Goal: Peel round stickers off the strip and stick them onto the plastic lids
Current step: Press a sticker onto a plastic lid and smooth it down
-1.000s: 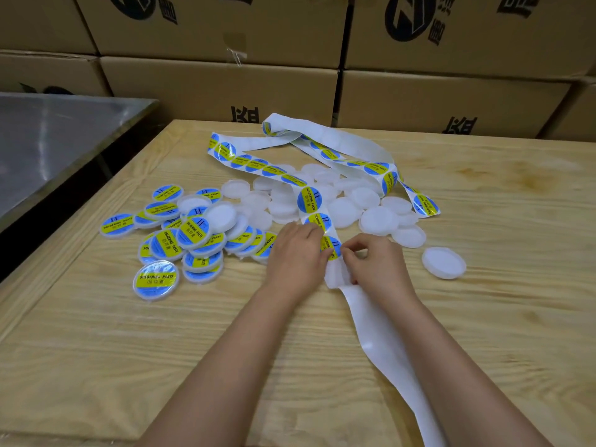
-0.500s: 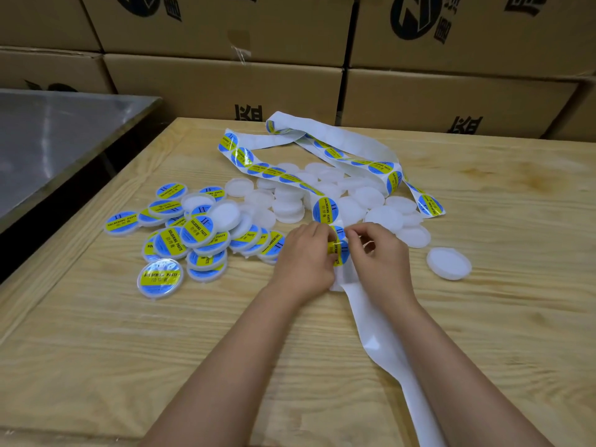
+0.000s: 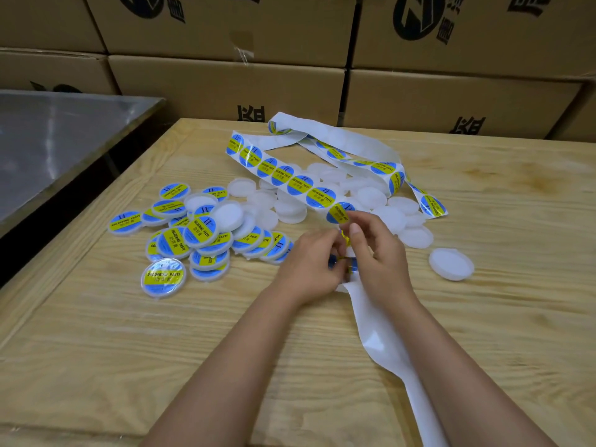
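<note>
A white backing strip (image 3: pixel 283 171) carrying round blue-and-yellow stickers loops across the wooden table (image 3: pixel 96 333) and runs down between my hands. My left hand (image 3: pixel 309 266) and my right hand (image 3: pixel 374 253) meet at the strip, fingers curled. Between them a sticker (image 3: pixel 346 240) curls partly off the backing, pinched by my right fingertips, while my left hand grips the strip lower down. The bare end of the strip (image 3: pixel 387 343) trails toward me. Labelled lids (image 3: pixel 180 240) lie heaped at left; plain white lids (image 3: pixel 371 201) lie under the strip.
One plain lid (image 3: pixel 451 264) lies alone to the right of my hands. A labelled lid (image 3: pixel 163 277) lies apart at the pile's near edge. Stacked cardboard boxes (image 3: pixel 225 85) wall off the back. A metal table (image 3: pixel 58 140) stands at left across a dark gap.
The strip has been drawn toward me, bringing more stickers into line. My right hand rose and is lifting a sticker's edge off the backing.
</note>
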`<state>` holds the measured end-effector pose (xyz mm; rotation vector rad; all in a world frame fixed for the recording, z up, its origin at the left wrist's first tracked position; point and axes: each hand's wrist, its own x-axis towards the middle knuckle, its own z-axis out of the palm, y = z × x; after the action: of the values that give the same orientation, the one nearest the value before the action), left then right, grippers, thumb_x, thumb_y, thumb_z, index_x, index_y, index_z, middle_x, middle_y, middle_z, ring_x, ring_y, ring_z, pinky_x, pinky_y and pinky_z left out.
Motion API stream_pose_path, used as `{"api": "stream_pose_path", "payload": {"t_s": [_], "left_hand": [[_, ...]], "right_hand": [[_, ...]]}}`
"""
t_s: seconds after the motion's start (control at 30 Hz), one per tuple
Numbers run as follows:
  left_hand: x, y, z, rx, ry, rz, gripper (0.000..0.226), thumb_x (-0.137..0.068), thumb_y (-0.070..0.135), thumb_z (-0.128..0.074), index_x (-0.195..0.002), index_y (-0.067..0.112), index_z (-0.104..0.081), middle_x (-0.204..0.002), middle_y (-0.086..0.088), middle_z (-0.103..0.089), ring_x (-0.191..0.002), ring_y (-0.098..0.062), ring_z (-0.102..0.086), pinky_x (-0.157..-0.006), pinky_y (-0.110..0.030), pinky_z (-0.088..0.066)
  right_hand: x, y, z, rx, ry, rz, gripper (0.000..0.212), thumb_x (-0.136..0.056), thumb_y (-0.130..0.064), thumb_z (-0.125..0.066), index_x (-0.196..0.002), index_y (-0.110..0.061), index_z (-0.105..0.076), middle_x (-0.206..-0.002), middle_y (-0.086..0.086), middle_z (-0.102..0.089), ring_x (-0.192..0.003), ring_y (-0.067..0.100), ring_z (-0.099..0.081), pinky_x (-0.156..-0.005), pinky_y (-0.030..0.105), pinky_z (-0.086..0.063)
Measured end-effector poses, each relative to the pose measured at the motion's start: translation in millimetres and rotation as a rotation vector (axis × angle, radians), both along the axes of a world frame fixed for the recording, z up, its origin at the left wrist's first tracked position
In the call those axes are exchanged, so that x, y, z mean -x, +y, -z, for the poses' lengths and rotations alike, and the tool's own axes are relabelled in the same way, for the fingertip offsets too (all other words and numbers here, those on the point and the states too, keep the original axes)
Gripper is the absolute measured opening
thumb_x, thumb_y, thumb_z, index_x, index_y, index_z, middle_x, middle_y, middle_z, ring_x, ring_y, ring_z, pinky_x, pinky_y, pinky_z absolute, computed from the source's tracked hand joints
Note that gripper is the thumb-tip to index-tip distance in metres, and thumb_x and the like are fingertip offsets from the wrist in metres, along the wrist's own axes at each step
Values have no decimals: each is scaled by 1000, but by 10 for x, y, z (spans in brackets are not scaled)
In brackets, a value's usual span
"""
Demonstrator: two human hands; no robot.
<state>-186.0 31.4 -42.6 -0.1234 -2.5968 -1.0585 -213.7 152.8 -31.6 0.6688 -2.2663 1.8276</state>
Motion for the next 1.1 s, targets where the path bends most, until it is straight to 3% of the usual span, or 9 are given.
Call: {"api": "stream_pose_path", "payload": {"t_s": [0.07, 0.2, 0.33, 0.47, 0.57, 0.67, 0.8, 0.9, 1.1], "left_hand": [[-16, -17, -12, -137, -31, 26, 20, -73, 13, -66, -71, 25, -50, -72, 1, -60, -68, -14, -53, -63, -31, -41], [-72, -57, -76, -535, -69, 91, 22, -75, 3, -68, -69, 18, -53, -99, -16, -69, -94, -26, -66, -86, -48, -52], [-98, -68, -138, -720, 28, 76, 10, -72, 10, -64, -69, 13, -55, -101, -12, -68, -94, -19, -65, -84, -35, -51], [-69, -118, -184, -950, 108, 14, 19, -86, -7, -56, -75, 7, -50, -81, -8, -69, -76, -12, -65, -71, -21, -50], [-64, -118, -172, -940, 67, 7, 20, -91, -6, -49, -78, 10, -45, -68, -7, -59, -65, -18, -55, -62, -26, -43], [-69, -96, -163, -916, 8, 108, 20, -93, -4, -45, -80, 11, -42, -66, 7, -65, -63, -8, -61, -55, -19, -45], [-41, -103, -202, -976, -59, 143, 15, -88, 14, -53, -78, 15, -41, -111, -15, -63, -112, -25, -58, -69, -31, -43], [-39, -119, -222, -1039, -85, 148, 10, -81, 24, -48, -77, 18, -40, -121, -14, -56, -127, -16, -47, -79, -35, -34], [-37, -107, -201, -1101, -69, 218, 19, -97, 7, -37, -81, 17, -38, -111, -7, -43, -81, 11, -56, -72, -23, -40]], "right_hand": [[27, -3, 15, 66, -61, -25, 20, -88, -36, -46, -105, -36, -56, -93, -12, -66, -87, 8, -67, -75, 22, -52], [111, 26, 53, 92, -124, 29, 26, -88, -40, -43, -101, -23, -59, -88, -6, -66, -85, 15, -67, -80, 36, -52], [125, 45, 72, 67, -131, 41, 28, -87, -38, -43, -88, -18, -63, -80, -3, -68, -81, 17, -64, -78, 30, -50], [76, 46, 56, -45, -78, 8, 28, -87, -37, -44, -87, -20, -66, -80, -1, -67, -74, 8, -55, -66, 21, -41], [65, 41, 40, -56, -9, 64, 28, -88, -35, -44, -97, -18, -65, -94, -7, -67, -92, 5, -59, -79, 20, -43], [68, 54, -7, 115, 32, 104, 22, -90, -29, -44, -99, -21, -62, -98, -6, -66, -98, 9, -61, -86, 22, -45], [37, 24, -45, 295, -8, 57, 18, -91, -26, -44, -95, -25, -62, -86, -11, -66, -84, 7, -62, -77, 21, -48], [12, 0, -60, 290, -48, 33, 15, -88, -25, -49, -94, -22, -63, -84, -11, -67, -86, 7, -63, -77, 18, -47], [-57, -12, -49, -24, 98, 111, 18, -79, -25, -58, -90, -15, -66, -96, -2, -65, -102, 14, -56, -88, 15, -38]]}}
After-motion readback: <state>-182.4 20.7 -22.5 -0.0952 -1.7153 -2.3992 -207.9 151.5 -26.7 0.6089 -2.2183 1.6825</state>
